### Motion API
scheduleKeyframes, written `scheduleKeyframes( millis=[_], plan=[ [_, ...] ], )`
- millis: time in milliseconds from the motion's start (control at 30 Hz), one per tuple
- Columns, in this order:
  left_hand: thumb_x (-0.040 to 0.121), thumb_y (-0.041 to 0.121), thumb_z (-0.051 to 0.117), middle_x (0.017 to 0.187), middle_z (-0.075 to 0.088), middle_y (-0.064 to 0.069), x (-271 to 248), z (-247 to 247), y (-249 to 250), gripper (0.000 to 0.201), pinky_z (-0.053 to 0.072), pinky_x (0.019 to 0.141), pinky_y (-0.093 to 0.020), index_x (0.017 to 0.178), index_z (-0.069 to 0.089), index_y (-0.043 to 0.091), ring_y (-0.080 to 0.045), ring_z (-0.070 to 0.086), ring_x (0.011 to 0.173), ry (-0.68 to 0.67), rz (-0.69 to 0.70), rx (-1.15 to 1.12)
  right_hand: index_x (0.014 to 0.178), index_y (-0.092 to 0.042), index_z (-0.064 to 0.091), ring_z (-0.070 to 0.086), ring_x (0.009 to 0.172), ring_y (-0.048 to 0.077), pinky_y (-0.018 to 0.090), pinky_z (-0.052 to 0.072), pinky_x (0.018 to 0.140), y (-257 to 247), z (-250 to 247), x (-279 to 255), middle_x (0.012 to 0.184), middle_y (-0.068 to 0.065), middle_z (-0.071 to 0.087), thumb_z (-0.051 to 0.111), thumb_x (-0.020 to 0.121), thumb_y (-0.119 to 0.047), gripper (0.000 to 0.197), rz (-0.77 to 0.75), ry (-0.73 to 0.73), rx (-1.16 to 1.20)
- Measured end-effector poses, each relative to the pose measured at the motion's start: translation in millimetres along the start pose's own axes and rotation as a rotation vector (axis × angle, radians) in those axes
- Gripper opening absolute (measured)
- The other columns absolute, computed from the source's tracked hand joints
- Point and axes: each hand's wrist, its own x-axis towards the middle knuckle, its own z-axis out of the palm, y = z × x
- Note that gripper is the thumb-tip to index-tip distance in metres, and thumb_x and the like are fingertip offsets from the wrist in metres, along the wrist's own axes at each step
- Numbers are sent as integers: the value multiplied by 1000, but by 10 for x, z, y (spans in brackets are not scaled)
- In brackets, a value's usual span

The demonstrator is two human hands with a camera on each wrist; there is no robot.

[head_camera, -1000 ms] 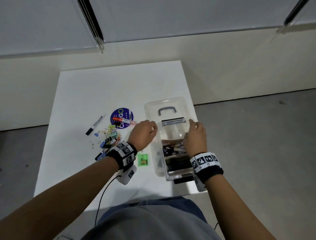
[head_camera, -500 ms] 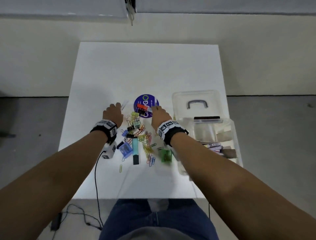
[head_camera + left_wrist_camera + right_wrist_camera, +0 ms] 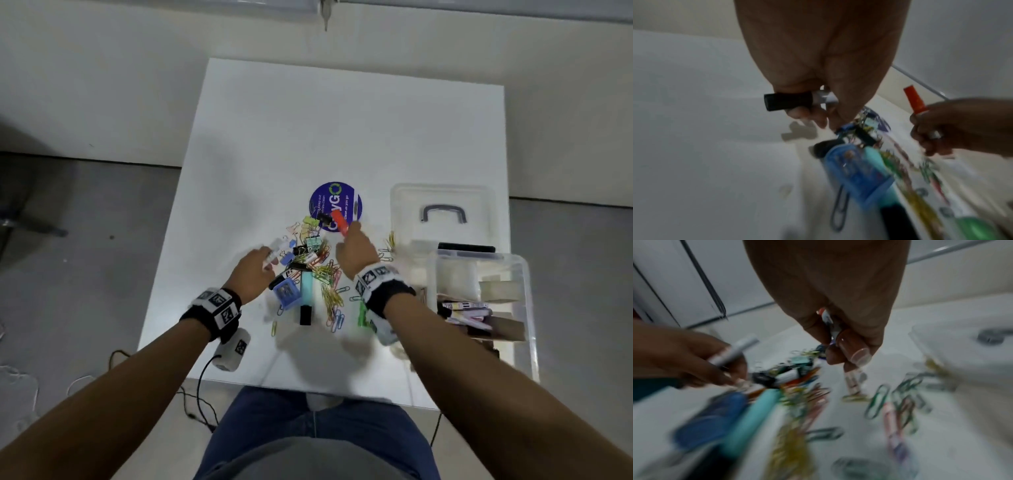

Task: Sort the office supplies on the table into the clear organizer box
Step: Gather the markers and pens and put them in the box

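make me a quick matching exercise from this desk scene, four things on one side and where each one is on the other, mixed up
Things:
1. orange-capped marker
2. black-capped marker
3. round purple sticker
4. grey handle

Places:
a. flat on the table, beyond the clip pile
b. held in the left hand
c. on the clear lid
d. held in the right hand

Pairs: 1-d, 2-b, 3-a, 4-c

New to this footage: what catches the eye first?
A bright heap of paper clips and binder clips sits mid-table. Above it, the left hand grips a black-capped marker and the right hand an orange-capped marker. The clear organizer box stands open at the right.
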Motion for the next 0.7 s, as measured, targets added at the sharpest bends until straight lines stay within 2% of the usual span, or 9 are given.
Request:
scheduleKeyframes(
  millis=[100,133,233,300,400,500,600,633,700],
  plan=[
    [89,13,54,107,61,-12,-25,64,-69,23,44,80,-33,112,60,11,-30,59,95,-59,3,36,123,-8,37,60,67,16,30,53,56,-34,324,-433,91,4,60,53,93,-15,36,50,-166,176],
    [88,15,56,105,61,-12,-9,78,-63,24,44,79,-34,112,60,12,-31,59,95,-65,4,53,122,-7,38,61,70,18,30,53,58,-45,454,-535,92,4,60,56,92,-19,38,73,-185,181],
    [86,21,59,94,56,-7,31,85,-3,9,38,72,-31,95,56,21,-31,58,91,-81,-3,95,125,-7,41,64,98,33,40,54,81,-59,748,-647,115,15,60,56,91,-27,42,139,-183,80],
    [85,27,63,90,53,-3,54,88,29,12,34,70,-29,89,51,23,-28,56,88,-68,-12,110,123,-8,41,63,102,34,42,53,84,-68,803,-639,118,14,57,56,89,-27,41,172,-179,10],
    [82,36,68,93,54,-5,74,152,85,27,37,73,-30,97,58,17,-23,52,87,-34,-30,140,120,-9,45,64,101,30,40,54,82,-72,787,-617,118,12,56,58,86,-27,40,162,-169,-66],
    [84,33,66,103,59,-13,82,237,162,34,41,75,-32,108,60,10,-29,57,96,-25,-20,222,121,-7,46,63,99,30,37,51,77,-52,660,-659,114,12,56,52,91,-37,43,179,-159,-34],
    [87,23,56,105,63,-16,45,250,241,26,44,76,-34,107,61,7,-33,59,97,4,25,320,123,-6,41,66,83,30,38,56,69,55,471,-732,98,11,61,53,91,-28,41,165,-152,87],
    [87,21,56,106,63,-16,35,248,245,26,44,77,-34,108,59,7,-34,59,97,13,42,348,124,-7,38,67,83,31,40,58,70,103,403,-749,99,12,62,54,90,-24,41,159,-164,105],
    [86,21,59,115,55,-17,11,247,261,35,47,79,-37,118,53,8,-35,57,100,29,46,363,126,-7,37,65,82,29,35,55,65,198,237,-804,104,13,63,55,92,-21,41,131,-197,120]
  ],
)
